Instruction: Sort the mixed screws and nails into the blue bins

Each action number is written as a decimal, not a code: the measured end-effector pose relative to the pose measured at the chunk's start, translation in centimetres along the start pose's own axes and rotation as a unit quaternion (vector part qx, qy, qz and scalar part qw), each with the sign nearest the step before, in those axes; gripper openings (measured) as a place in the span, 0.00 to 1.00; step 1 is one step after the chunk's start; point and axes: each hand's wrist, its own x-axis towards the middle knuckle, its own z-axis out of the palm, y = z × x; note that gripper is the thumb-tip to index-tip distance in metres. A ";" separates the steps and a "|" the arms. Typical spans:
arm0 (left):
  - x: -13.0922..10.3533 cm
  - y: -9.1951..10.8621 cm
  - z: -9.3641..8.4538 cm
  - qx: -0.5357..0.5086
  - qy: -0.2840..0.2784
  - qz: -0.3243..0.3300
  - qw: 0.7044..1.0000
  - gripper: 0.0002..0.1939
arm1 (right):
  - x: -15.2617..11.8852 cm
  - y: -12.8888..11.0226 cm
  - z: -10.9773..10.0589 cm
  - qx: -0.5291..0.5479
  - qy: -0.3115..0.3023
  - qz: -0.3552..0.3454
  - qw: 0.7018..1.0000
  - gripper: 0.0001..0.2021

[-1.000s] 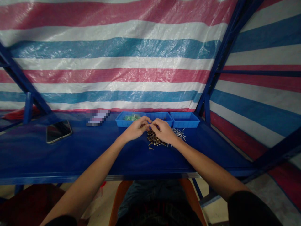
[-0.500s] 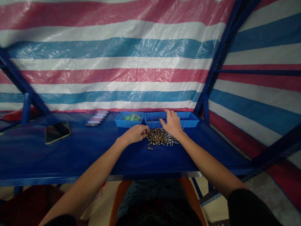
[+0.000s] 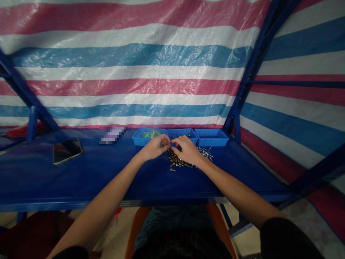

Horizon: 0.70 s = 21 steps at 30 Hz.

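My left hand (image 3: 156, 146) and my right hand (image 3: 185, 148) meet fingertip to fingertip over a pile of small brass-coloured parts (image 3: 175, 160). Both are closed in a pinch; what they hold is too small to make out. Silvery pins (image 3: 207, 153) lie at the pile's right side, partly behind my right hand. Behind the hands stand three blue bins: the left bin (image 3: 138, 140) has green pieces in it, the middle bin (image 3: 192, 141) has a few small dark parts, and the right bin (image 3: 212, 142) shows a bare bottom.
On the blue table (image 3: 107, 183) a black-screened phone (image 3: 67, 151) lies at the left, with a blurred flat item (image 3: 111, 135) further back. A striped plastic sheet (image 3: 134, 86) hangs behind. Blue metal posts (image 3: 236, 126) rise at both sides.
My right hand has moved from above the bins down and left to my left hand, its fingers now closing in. My left hand has risen slightly from the pile's edge.
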 end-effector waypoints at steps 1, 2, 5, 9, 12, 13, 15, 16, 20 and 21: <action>0.0 0.1 -0.1 -0.020 0.009 0.001 1.000 0.06 | 0.0 0.0 0.0 0.005 0.003 -0.007 1.000 0.08; 0.1 0.1 -0.2 -0.037 0.016 -0.001 0.999 0.06 | 0.0 -0.1 0.0 0.008 0.008 -0.012 1.000 0.06; 0.2 0.1 -0.2 -0.066 0.023 -0.003 0.998 0.08 | 0.0 -0.1 -0.1 0.009 0.025 -0.016 1.000 0.04; 0.1 0.3 0.1 -0.080 -0.001 0.005 0.997 0.09 | -0.1 -0.1 -0.2 0.008 0.041 -0.006 0.999 0.05; 0.0 0.6 0.3 -0.076 -0.018 0.004 0.997 0.09 | -0.1 -0.3 -0.3 0.011 0.053 0.010 0.998 0.05; -0.1 0.7 0.4 -0.067 -0.017 0.004 0.998 0.09 | -0.1 -0.4 -0.3 0.013 0.056 0.015 0.998 0.05; -0.1 0.8 0.4 -0.039 -0.012 0.004 0.999 0.09 | 0.0 -0.5 -0.4 0.014 0.058 0.025 0.998 0.06; -0.1 0.9 0.3 -0.024 -0.010 0.004 1.000 0.09 | 0.0 -0.5 -0.4 0.012 0.057 0.031 0.998 0.06; -0.2 1.0 0.1 0.037 -0.015 0.009 0.999 0.10 | 0.0 -0.6 -0.4 0.009 0.044 0.051 0.998 0.08; -0.2 1.0 0.1 0.053 -0.015 0.011 0.998 0.10 | 0.0 -0.6 -0.4 0.010 0.041 0.054 0.998 0.09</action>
